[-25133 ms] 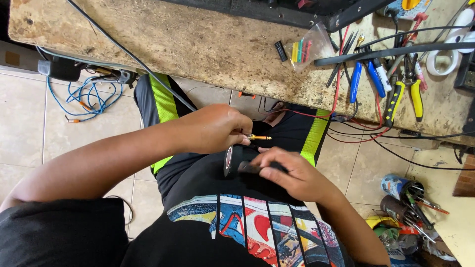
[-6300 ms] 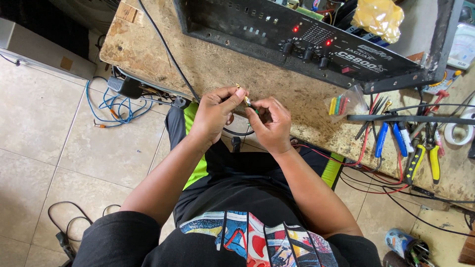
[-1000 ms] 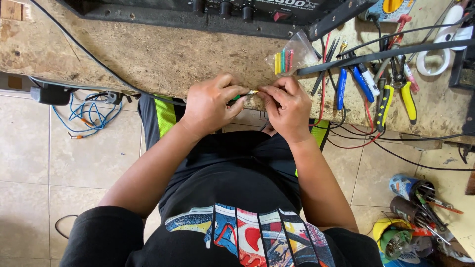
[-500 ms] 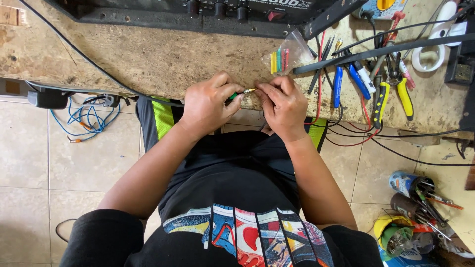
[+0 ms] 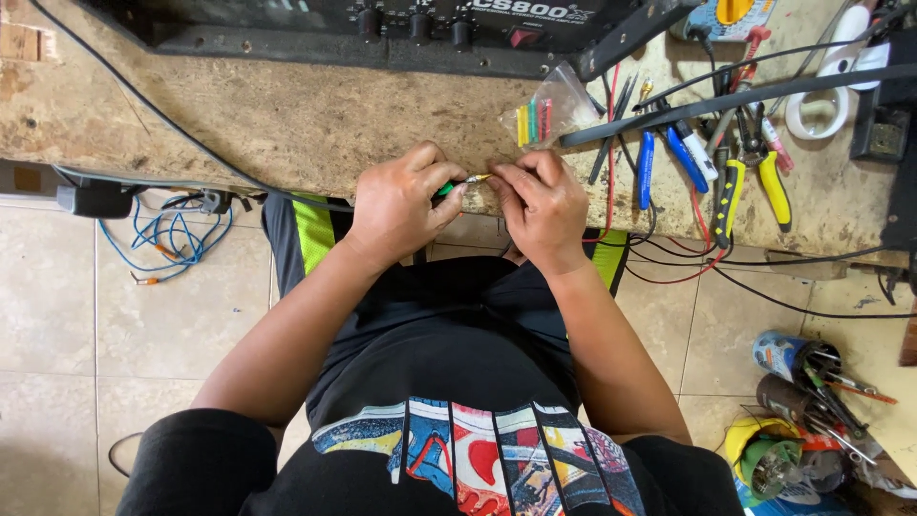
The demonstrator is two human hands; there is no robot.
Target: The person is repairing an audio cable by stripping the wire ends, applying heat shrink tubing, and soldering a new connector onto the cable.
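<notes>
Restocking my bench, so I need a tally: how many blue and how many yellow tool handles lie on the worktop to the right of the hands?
Blue tool handles: 2
Yellow tool handles: 2
Total: 4

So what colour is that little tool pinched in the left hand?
Green handle with a metal tip, gripped in the left hand; the head view shows it.

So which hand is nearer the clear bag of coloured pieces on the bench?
The right hand. It sits just below the clear bag, slightly left of it. The left hand is farther left, pinching a small green-handled tool.
</notes>
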